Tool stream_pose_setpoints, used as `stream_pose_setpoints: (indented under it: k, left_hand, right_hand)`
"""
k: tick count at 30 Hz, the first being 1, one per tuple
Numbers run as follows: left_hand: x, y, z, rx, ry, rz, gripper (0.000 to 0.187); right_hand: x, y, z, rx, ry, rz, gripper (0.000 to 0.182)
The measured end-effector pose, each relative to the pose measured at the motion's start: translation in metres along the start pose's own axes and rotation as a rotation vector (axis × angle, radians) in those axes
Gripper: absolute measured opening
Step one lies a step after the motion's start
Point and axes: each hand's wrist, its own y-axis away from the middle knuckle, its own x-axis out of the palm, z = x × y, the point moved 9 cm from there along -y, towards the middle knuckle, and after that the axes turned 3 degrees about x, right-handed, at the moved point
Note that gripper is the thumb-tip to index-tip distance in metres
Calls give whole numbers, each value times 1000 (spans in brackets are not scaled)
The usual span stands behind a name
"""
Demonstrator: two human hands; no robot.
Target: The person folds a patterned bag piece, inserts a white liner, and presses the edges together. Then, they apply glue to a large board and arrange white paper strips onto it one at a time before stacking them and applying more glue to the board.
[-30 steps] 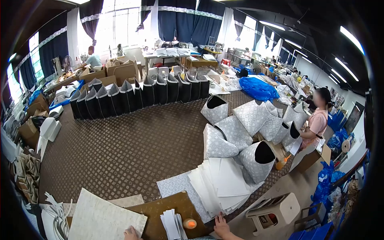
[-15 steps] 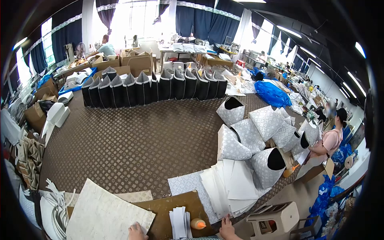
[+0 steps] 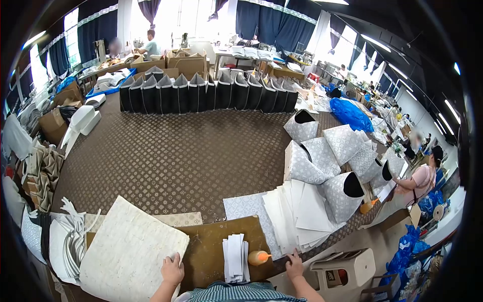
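My left hand (image 3: 172, 269) rests on the right edge of a large cream board (image 3: 133, 249), its fingers lying on the surface. My right hand (image 3: 295, 266) is at the table's front edge, fingers apart, with the fingertips right by the lower end of a fanned stack of white sheets (image 3: 307, 211). Between my hands lie a bundle of narrow white strips (image 3: 235, 256) and a squeeze bottle with an orange tip (image 3: 259, 258), both on a brown board (image 3: 216, 241). A pale patterned sheet (image 3: 244, 207) lies partly under the white stack.
Silver patterned covers (image 3: 343, 196) with dark openings pile up at the right. Black open-topped boxes (image 3: 209, 95) line the far side of the patterned table (image 3: 176, 151). A stool (image 3: 347, 269) stands by my right arm. One person (image 3: 420, 181) works at the right edge.
The view has tilted down, so things sit higher in it and more of my forearms shows. Both hands stay near the same places, left on the cream board, right by the white sheets.
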Motion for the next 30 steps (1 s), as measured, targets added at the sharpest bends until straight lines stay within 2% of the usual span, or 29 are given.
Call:
stream_pose_setpoints:
  k: [1,3,4,5,6,7,8,10,11,13,14,15,17,18,19,20,21,22,23,25,26,27,28,29,30]
  left_hand:
    - [-1,3,6,-3,88,-93,38]
    - [-3,12,24,-17,255,-144,33]
    - [-8,17,33,-25,336,-173,31]
    - [-28,24,30,0,422,-261,23]
    - [-48,32,31,-33,574,-314,23]
    - [-70,41,32,-60,724,-366,23]
    - [-88,49,36,-81,872,-413,23]
    - [-103,62,57,-182,1030,-468,31]
    - [-126,67,50,-206,1073,-501,34]
    - [-173,78,34,-252,1157,-571,41]
    - [-176,80,42,-287,1159,-556,43]
    - [-183,79,46,-271,1184,-660,44]
    - [-199,80,44,-252,1268,-824,48]
    - [-211,79,36,-251,1331,-883,52]
    - [-212,75,37,-139,1448,-889,56]
    - [-213,71,37,-27,1567,-884,61]
    - [-213,72,37,-45,1627,-919,62]
    - [-213,72,28,-59,1686,-948,62]
    - [-210,73,18,-74,1748,-970,63]
    - [-217,75,-12,103,1800,-772,64]
    - [-218,78,-22,215,1756,-662,65]
    - [-219,82,-34,322,1709,-557,67]
    - [-219,86,-29,212,1558,-680,73]
    - [-223,87,-35,276,1524,-626,77]
    - [-226,89,-37,315,1494,-602,77]
  right_hand:
    - [-15,3,1,-87,-98,-279,38]
    - [-36,15,-7,-2,-211,-525,37]
    - [-50,24,1,174,-365,-523,31]
    - [-55,35,1,251,-433,-530,27]
    - [-55,42,-3,333,-501,-535,23]
    - [-46,45,-16,338,-440,-507,16]
    - [-38,46,-9,337,-593,-440,14]
    - [-43,48,26,340,-887,-307,11]
    - [-45,44,51,199,-930,-283,11]
    - [-45,35,117,160,-957,-88,17]
    - [-30,31,138,101,-912,26,23]
    - [-13,27,161,40,-866,139,29]
    - [-20,32,255,-247,-616,292,40]
    - [-10,39,292,-320,-763,406,56]
    - [-15,52,337,-420,-565,576,77]
    - [-13,67,371,-523,-590,637,87]
    - [-9,82,401,-626,-618,692,96]
    - [-3,96,426,-764,-518,699,101]
    - [-1,108,445,-746,-613,793,102]
    - [2,120,471,-757,-770,828,103]
    - [-5,122,470,-637,-906,811,86]
    - [-5,122,470,-630,-1007,757,74]
    - [-2,118,468,-627,-1102,703,64]
    - [-2,113,461,-654,-1128,580,51]
    - [-7,114,460,-649,-1153,580,49]
